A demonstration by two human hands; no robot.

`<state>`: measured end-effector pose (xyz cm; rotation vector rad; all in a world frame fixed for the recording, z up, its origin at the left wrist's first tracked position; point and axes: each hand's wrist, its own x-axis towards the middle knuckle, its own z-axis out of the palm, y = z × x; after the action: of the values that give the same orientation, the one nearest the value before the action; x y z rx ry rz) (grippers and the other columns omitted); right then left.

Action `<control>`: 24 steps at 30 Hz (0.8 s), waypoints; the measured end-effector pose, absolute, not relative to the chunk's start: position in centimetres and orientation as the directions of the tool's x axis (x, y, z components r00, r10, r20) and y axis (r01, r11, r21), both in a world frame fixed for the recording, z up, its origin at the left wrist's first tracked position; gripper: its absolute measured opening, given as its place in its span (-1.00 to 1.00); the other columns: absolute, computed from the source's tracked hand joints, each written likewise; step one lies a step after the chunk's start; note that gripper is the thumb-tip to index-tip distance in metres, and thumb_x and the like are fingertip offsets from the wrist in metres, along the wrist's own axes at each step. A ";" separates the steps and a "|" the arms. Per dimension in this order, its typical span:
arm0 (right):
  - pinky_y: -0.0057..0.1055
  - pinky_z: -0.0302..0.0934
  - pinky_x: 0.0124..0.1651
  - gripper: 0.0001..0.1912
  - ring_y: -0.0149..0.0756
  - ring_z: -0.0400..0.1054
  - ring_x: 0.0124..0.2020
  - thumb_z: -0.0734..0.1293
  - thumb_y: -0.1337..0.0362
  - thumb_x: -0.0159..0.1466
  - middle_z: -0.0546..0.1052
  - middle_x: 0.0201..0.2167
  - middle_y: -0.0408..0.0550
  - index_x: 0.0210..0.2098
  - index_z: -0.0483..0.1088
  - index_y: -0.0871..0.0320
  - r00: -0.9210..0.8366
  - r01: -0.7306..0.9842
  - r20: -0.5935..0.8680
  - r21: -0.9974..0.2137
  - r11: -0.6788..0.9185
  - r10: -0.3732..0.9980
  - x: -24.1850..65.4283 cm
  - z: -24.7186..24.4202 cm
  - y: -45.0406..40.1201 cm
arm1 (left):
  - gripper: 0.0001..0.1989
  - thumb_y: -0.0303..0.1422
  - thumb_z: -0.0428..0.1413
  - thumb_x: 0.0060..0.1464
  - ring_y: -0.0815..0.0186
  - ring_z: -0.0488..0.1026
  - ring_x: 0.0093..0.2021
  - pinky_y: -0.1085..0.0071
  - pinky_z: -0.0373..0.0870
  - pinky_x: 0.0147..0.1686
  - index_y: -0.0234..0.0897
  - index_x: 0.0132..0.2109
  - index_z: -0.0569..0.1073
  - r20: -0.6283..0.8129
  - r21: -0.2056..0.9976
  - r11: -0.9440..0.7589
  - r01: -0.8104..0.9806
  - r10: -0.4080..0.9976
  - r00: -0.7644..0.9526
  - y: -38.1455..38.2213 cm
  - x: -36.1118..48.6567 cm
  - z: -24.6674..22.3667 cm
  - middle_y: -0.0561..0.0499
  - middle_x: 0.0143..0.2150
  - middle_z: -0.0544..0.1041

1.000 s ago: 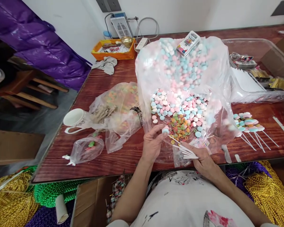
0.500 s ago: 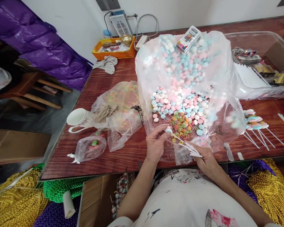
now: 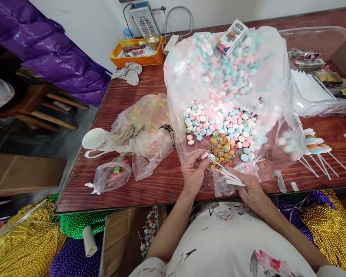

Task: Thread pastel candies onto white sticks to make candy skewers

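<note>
My left hand [image 3: 194, 171] pinches a pink candy [image 3: 204, 155] between thumb and fingers. Beside it, a blue candy [image 3: 211, 157] sits at the tip of a white stick. Several white sticks [image 3: 230, 178] fan out from my right hand [image 3: 250, 186], which is closed around their ends. Behind my hands lies a pile of small colourful rings [image 3: 221, 148]. Pink, blue and white candies [image 3: 233, 125] spill from a large clear bag [image 3: 265, 73]. To the right, several sticks bearing stacked candies [image 3: 317, 148] rest on the table.
A white cup [image 3: 93, 139], a bag of rings [image 3: 150, 115] and a small clear bag [image 3: 112, 176] lie at the left. An orange tray [image 3: 137, 60] stands behind them. A clear plastic bin [image 3: 328, 107] is at the back right, and a small box [image 3: 232, 37] rests on the large bag.
The blue candy now shows at the stick's tip, with the pink one apart from it in my left fingers. My left hand has shifted slightly right. The view has moved a little.
</note>
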<state>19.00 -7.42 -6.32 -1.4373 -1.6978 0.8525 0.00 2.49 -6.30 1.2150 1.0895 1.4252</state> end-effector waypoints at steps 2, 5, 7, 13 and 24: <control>-0.23 0.45 -0.06 -0.36 -0.16 0.56 -0.08 0.13 0.50 0.19 0.58 0.04 -0.04 0.21 0.40 0.08 -0.076 0.520 0.117 -0.843 0.140 0.990 19.1 -6.7 -7.4 | -0.77 -0.40 0.33 -0.03 0.24 0.56 -0.09 0.25 0.52 -0.01 -0.19 -0.16 0.61 0.180 0.980 -0.184 -0.080 0.982 -0.059 2.4 -0.1 -6.2 -0.02 -0.15 0.61; -0.26 0.47 -0.10 -0.36 -0.18 0.57 -0.11 0.12 0.50 0.18 0.59 0.02 -0.07 0.20 0.42 0.06 -0.062 0.530 0.117 -0.837 0.132 0.991 19.1 -7.1 -7.5 | -0.79 -0.41 0.33 -0.03 0.23 0.57 -0.10 0.24 0.53 -0.02 -0.19 -0.17 0.60 0.213 0.973 -0.220 -0.068 0.972 -0.099 2.4 -0.3 -6.1 -0.01 -0.17 0.61; -0.25 0.47 -0.07 -0.35 -0.19 0.56 -0.10 0.13 0.50 0.17 0.59 0.02 -0.08 0.20 0.41 0.06 -0.054 0.525 0.111 -0.842 0.123 0.992 19.0 -7.2 -7.4 | -0.79 -0.42 0.33 -0.03 0.22 0.58 -0.08 0.20 0.52 0.01 -0.18 -0.19 0.60 0.252 0.965 -0.258 -0.043 0.961 -0.111 2.4 -0.3 -6.0 -0.01 -0.15 0.62; -0.23 0.45 -0.02 -0.34 -0.20 0.56 -0.12 0.13 0.51 0.18 0.57 0.05 -0.07 0.24 0.37 0.09 -0.081 0.480 0.105 -0.868 0.131 0.991 18.8 -6.7 -7.2 | -0.82 -0.43 0.31 0.00 0.21 0.60 -0.09 0.17 0.52 0.05 -0.18 -0.18 0.63 0.279 0.960 -0.278 0.028 0.960 -0.021 2.2 -0.2 -6.1 -0.04 -0.13 0.66; -0.28 0.46 -0.06 -0.25 -0.19 0.55 -0.08 0.15 0.54 0.14 0.59 0.03 -0.09 0.29 0.31 0.01 -0.116 0.524 0.112 -0.837 0.156 0.987 18.8 -6.7 -7.6 | -0.80 -0.39 0.34 -0.06 0.26 0.55 -0.15 0.32 0.49 -0.05 -0.22 -0.21 0.63 0.079 0.997 -0.081 -0.010 0.989 -0.121 2.4 -0.8 -7.7 -0.01 -0.21 0.62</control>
<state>18.80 -7.57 -6.66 -1.4517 -1.7370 0.8416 -0.83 2.44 -7.70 1.1976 1.2470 1.3654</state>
